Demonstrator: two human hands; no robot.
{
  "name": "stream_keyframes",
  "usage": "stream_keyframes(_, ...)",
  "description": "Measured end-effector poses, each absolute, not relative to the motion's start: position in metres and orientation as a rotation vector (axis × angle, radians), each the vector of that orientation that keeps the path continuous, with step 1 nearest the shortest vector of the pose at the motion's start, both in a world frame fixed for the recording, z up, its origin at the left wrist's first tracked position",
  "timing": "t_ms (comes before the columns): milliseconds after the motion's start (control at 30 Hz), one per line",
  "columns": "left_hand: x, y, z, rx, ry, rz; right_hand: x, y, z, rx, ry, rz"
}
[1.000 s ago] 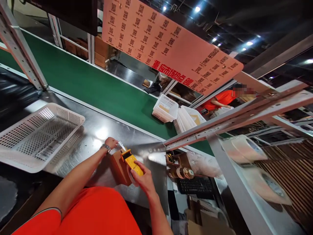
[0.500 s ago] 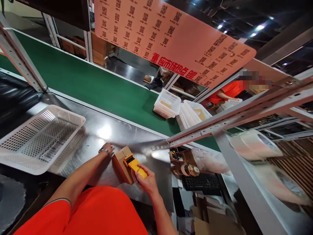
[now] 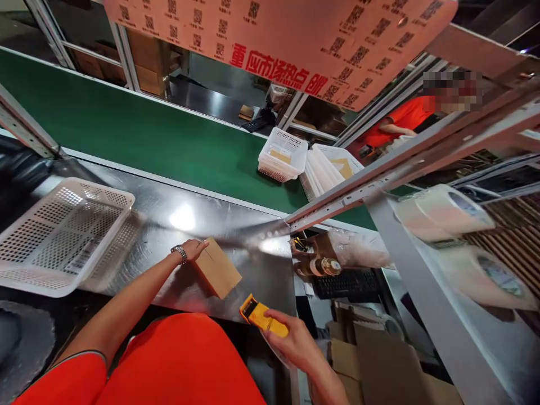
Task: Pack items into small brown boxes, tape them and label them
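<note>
A small brown cardboard box [image 3: 220, 269] stands on the metal worktable [image 3: 162, 247]. My left hand [image 3: 194, 248], with a watch on its wrist, grips the box at its far left edge. Its fingertips lie against the top corner, and the rest of its grip is partly hidden. To the right and nearer to me, my right hand [image 3: 291, 340] is closed around a yellow tape dispenser [image 3: 265, 319]. The dispenser's head points toward the box but is apart from it. A clear strip hangs below the dispenser.
A white perforated basket [image 3: 54, 236] stands at the left. Behind the table runs a green conveyor [image 3: 169, 146] carrying white baskets [image 3: 283, 154]. Tape rolls [image 3: 447, 211] sit on a shelf at right, behind a metal post. A co-worker [image 3: 405, 121] is beyond the conveyor.
My right hand has drawn the tape dispenser off the box, down and to the right. My left hand has come onto the box's far edge. The view has shifted slightly.
</note>
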State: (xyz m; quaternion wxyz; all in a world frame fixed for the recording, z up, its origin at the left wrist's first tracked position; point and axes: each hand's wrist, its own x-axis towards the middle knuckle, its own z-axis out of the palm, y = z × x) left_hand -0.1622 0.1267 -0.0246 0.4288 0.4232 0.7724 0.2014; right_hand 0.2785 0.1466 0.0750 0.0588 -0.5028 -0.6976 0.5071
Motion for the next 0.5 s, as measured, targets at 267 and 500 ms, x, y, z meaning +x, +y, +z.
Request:
stream_keyframes(267,-0.158,0.125,-0.017,1.052,1.996,0.462,0.198,0.158,0.0,-1.543,-2.315,1.241)
stream_keyframes(500,-0.147,0.118,-0.013,0.862,2.03,0.624,0.211,0.18,-0.038,-1.786,-2.276,0.722)
